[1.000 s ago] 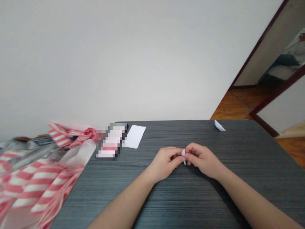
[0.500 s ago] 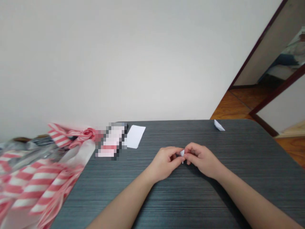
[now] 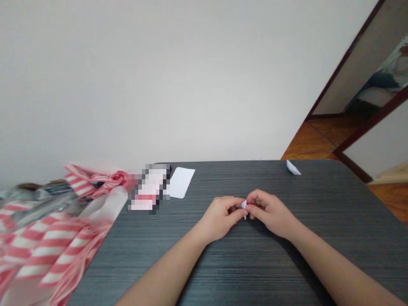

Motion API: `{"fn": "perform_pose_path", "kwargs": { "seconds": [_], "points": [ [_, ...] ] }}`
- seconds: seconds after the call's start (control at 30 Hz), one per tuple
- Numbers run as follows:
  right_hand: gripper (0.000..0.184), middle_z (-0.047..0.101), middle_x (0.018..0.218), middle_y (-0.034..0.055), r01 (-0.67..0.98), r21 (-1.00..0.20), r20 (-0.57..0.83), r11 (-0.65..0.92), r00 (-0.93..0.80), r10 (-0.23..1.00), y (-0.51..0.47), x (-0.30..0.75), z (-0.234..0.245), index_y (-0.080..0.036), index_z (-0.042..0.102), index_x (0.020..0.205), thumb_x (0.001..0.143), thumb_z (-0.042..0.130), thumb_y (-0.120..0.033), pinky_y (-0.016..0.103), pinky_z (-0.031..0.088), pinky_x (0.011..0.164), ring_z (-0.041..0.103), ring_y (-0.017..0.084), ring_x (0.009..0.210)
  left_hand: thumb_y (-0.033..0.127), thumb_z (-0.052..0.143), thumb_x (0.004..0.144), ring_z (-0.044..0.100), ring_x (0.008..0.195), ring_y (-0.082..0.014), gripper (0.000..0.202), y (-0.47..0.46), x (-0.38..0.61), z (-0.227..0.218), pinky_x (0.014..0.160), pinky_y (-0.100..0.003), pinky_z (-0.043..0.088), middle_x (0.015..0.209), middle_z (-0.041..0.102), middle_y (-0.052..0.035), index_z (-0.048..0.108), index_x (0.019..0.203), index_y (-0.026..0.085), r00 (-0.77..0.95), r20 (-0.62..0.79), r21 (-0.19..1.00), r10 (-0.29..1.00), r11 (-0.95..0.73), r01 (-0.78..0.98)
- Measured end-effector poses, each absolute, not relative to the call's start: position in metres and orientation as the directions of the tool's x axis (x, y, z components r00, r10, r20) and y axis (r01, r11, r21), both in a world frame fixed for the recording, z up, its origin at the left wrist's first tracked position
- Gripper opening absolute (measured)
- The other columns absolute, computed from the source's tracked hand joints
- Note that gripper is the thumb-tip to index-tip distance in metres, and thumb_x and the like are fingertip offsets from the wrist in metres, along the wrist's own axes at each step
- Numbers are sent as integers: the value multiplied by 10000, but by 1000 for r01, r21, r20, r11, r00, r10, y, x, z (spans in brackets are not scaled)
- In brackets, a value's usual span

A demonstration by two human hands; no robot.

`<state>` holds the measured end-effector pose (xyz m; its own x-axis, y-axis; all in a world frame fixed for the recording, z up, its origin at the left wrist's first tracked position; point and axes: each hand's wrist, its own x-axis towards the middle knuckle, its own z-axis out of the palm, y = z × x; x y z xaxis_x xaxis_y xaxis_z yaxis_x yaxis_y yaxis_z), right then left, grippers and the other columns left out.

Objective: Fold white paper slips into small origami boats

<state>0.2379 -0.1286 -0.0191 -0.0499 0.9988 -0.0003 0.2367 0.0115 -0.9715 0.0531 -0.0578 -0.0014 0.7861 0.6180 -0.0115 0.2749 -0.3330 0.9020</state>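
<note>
Both hands meet at the middle of the dark grey table. My left hand and my right hand each pinch a small folded piece of white paper between thumb and fingers, just above the tabletop. Only a small white tip of the paper shows between the fingertips; the rest is hidden by the fingers. Both forearms rest low over the table.
A flat white sheet of paper lies at the far left of the table, next to a blurred-out item. A small folded white paper piece sits near the far right edge. Red-and-white striped plastic bags lie left of the table.
Almost nothing moved. The fingers shifted slightly on the small paper, so a little less of its white tip shows than a second ago.
</note>
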Motion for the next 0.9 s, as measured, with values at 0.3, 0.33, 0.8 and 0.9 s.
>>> {"fn": "perform_pose_path", "kwargs": {
  "seconds": [0.3,0.33,0.8,0.9],
  "points": [
    [110,624,703,-7,337,-939,64,73,-39,997,-130,238,-19,-199,574,924,940,558,-307,255,471,610,584,137,620,276,532,909,517,597,-108,219,-58,53,-5,559,-206,390,736,648,-14,710,953,155,767,10,909,642,-326,261],
    [97,632,712,-4,364,-927,80,86,-31,996,-131,238,-18,-201,576,933,941,550,-293,254,470,608,589,139,624,291,518,924,521,597,-108,237,-58,53,-6,561,-207,394,740,650,-15,707,973,157,763,11,911,646,-320,258],
    [181,701,863,44,588,-754,295,292,-93,951,-130,240,-7,-223,685,1014,942,525,-179,276,475,711,639,172,767,304,493,950,537,547,-92,300,-58,54,-14,540,-211,440,718,591,8,604,1187,158,733,-13,974,681,-158,164],
    [201,684,824,42,580,-745,324,329,-117,939,-129,241,-7,-229,710,1033,950,535,-180,274,474,699,629,166,741,292,499,946,539,540,-87,231,-58,54,-18,516,-201,423,733,598,15,543,1137,169,733,-7,989,680,-104,105]
  ]
}}
